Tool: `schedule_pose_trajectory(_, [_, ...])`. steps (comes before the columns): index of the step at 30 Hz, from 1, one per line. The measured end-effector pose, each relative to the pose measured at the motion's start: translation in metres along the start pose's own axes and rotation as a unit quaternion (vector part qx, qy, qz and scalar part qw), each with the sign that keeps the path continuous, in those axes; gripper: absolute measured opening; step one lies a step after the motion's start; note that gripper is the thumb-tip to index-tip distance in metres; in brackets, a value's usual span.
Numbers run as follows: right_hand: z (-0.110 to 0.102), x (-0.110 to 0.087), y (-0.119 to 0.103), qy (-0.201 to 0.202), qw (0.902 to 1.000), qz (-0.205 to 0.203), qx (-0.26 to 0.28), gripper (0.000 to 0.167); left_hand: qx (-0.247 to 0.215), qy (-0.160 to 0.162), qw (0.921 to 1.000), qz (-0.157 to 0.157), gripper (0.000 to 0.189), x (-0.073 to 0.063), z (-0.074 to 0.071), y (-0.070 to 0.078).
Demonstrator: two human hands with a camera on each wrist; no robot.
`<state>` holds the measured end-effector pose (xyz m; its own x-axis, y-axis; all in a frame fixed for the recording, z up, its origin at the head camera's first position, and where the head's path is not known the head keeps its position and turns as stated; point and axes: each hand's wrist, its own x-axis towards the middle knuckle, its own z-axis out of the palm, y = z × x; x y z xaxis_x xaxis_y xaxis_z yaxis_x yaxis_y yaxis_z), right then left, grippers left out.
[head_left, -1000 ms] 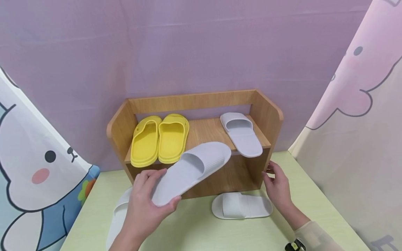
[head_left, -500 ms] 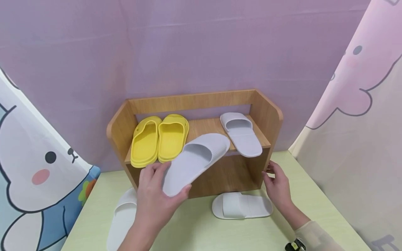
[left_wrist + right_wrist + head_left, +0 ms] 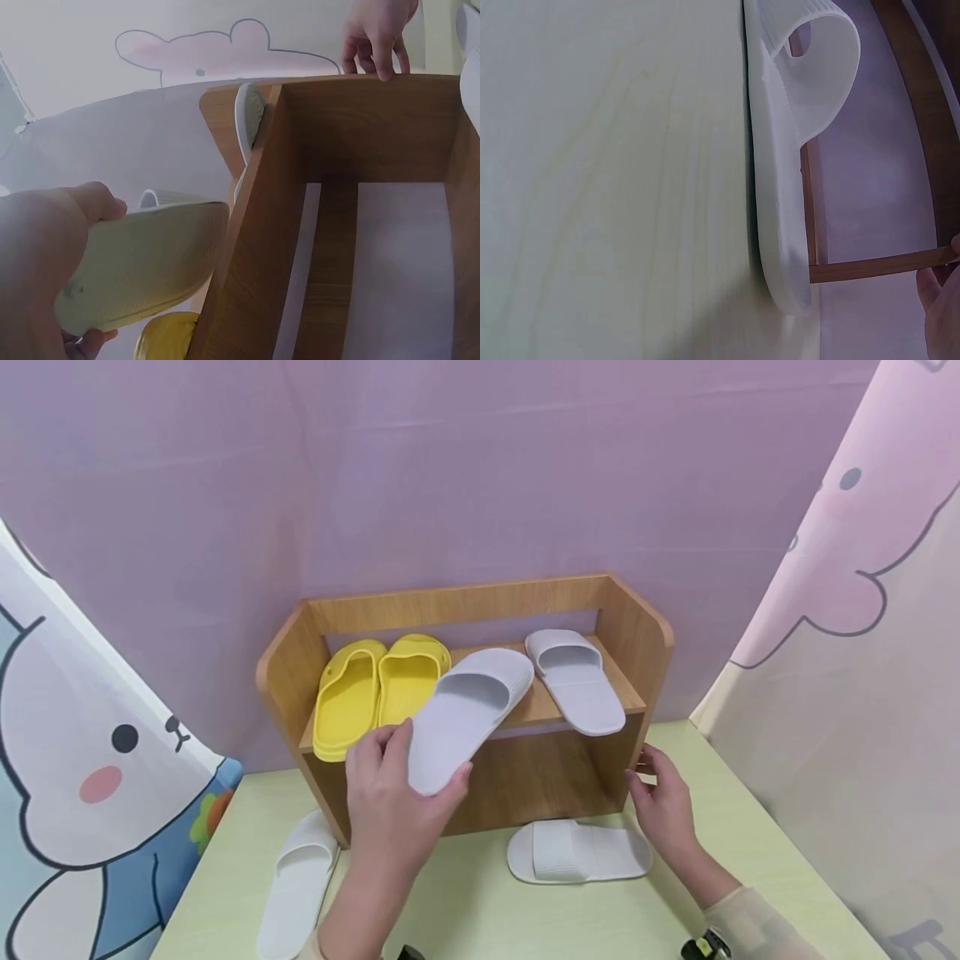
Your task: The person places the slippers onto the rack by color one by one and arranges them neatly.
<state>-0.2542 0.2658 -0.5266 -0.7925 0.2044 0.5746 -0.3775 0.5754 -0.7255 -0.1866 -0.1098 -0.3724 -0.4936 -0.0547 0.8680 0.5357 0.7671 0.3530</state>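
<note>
My left hand point(image 3: 397, 806) pinches the heel of a pale grey slide slipper point(image 3: 468, 710), thumb on one side and fingers on the other. Its toe points up and right, in front of the upper shelf of the wooden shoe rack point(image 3: 457, 602). In the left wrist view the slipper's sole point(image 3: 150, 262) shows beside the shelf edge. My right hand point(image 3: 663, 797) holds the front edge of the rack's right side panel. On the upper shelf, a pair of yellow clogs point(image 3: 348, 697) stands at the left and a matching grey slipper point(image 3: 576, 681) at the right.
A white slipper point(image 3: 579, 852) lies sideways on the pale green table point(image 3: 480, 910) before the rack. Another white slipper point(image 3: 300, 885) lies left of my left forearm. A purple cloth backdrop point(image 3: 480, 468) hangs behind the rack.
My left hand has raised the grey slipper and carried it forward to the upper shelf's front, turning its toe more upward. The right hand stays on the rack's side panel.
</note>
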Motion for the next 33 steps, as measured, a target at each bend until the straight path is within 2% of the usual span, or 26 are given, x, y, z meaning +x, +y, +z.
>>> schedule_pose_trajectory(4, [0.0, 0.0, 0.0, -0.001, 1.0, 0.0, 0.0, 0.047, 0.017, -0.007, 0.9998, -0.008, 0.078, 0.003, 0.007, 0.006])
schedule_pose_trajectory(9, [-0.001, 0.0, 0.002, 0.0, 1.0, 0.002, -0.002, 0.047, 0.033, -0.047, 0.9975, -0.041, 0.08, 0.006, 0.016, 0.013])
schedule_pose_trajectory(14, [0.0, 0.0, 0.003, 0.0, 1.0, 0.0, 0.0, 0.047, 0.051, -0.095, 0.9917, -0.069, 0.087, 0.004, 0.016, 0.021])
schedule_pose_trajectory(18, [0.0, 0.0, 0.002, 0.002, 1.0, -0.001, 0.003, 0.046, 0.057, -0.112, 0.9895, -0.071, 0.089, 0.004, 0.014, 0.023])
schedule_pose_trajectory(23, [0.0, 0.0, 0.001, 0.006, 1.0, -0.002, 0.007, 0.046, 0.04, -0.139, 0.9871, -0.069, 0.081, 0.001, 0.011, 0.023])
schedule_pose_trajectory(28, [0.001, 0.0, 0.002, 0.007, 1.0, -0.002, 0.004, 0.046, 0.013, -0.172, 0.9816, -0.083, 0.073, -0.004, 0.006, 0.025])
schedule_pose_trajectory(33, [0.001, 0.0, 0.003, 0.008, 1.0, -0.003, 0.004, 0.046, 0.002, -0.172, 0.9814, -0.084, 0.069, -0.006, 0.008, 0.025])
